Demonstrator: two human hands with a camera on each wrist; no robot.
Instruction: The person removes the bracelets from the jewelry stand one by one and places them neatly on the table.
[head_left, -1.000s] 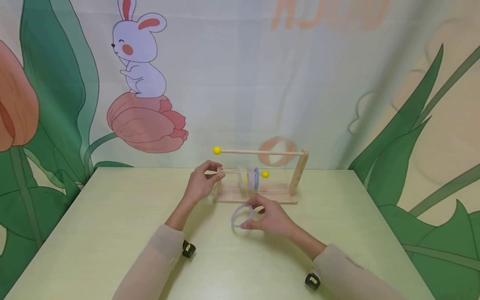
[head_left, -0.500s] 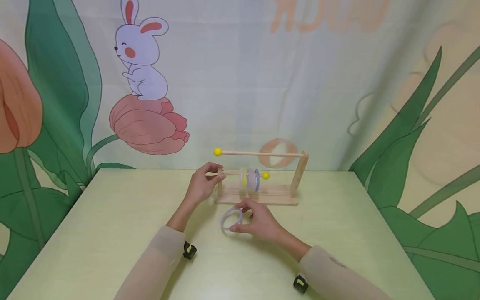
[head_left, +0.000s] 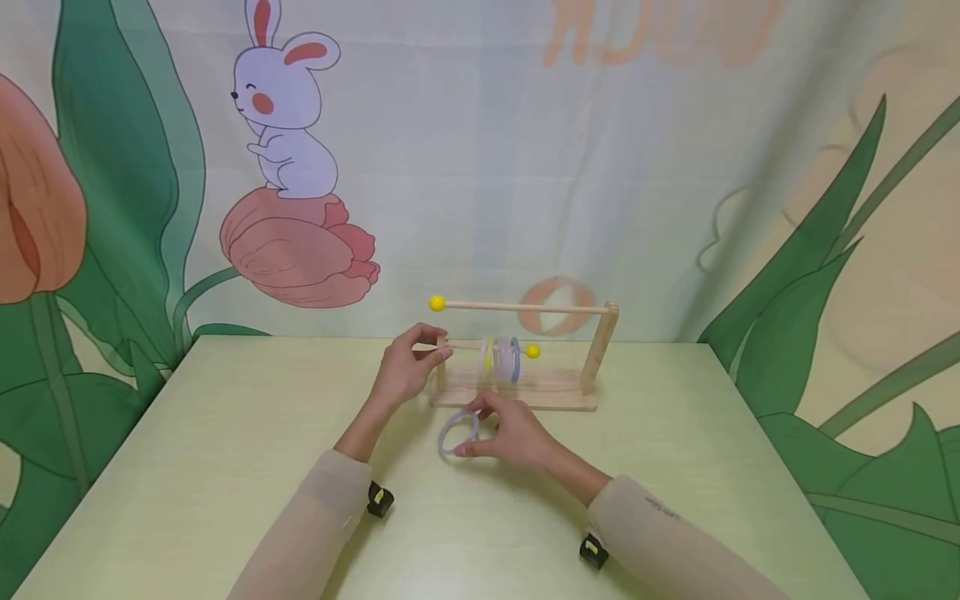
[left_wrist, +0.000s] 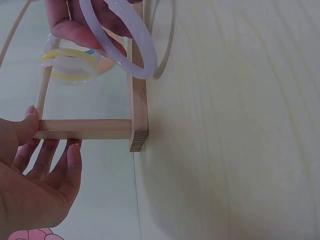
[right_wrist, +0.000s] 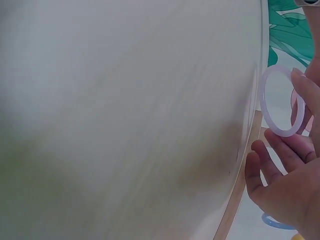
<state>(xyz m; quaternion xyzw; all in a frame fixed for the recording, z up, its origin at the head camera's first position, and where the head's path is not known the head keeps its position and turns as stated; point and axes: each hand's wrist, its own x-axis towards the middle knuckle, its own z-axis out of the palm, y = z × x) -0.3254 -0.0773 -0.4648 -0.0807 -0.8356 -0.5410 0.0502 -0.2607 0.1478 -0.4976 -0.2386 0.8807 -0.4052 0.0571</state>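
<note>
A wooden bangle stand (head_left: 555, 393) stands toward the back of the table. My left hand (head_left: 405, 365) grips the top of its shorter left post (left_wrist: 85, 129), thumb on one side and fingers on the other. Several bangles (head_left: 504, 361), yellow, whitish, lilac and blue, hang on the lower rod, which ends in a yellow ball (head_left: 533, 351). In front of the base, my right hand (head_left: 517, 435) pinches a pale lilac bangle (right_wrist: 262, 102) between thumb and fingertips. The left wrist view shows this bangle tilted, beside the stand's base.
Above the hung bangles runs a bare upper rod (head_left: 517, 307), fixed to the taller right post (head_left: 602, 346) and tipped with a yellow ball (head_left: 437, 303). Behind the pale table (head_left: 225, 433) hangs a curtain (head_left: 450, 167) printed with a rabbit and tulips.
My right hand has moved left with the lilac bangle, from in front of the stand's middle toward its left end. The left hand keeps its grip on the post.
</note>
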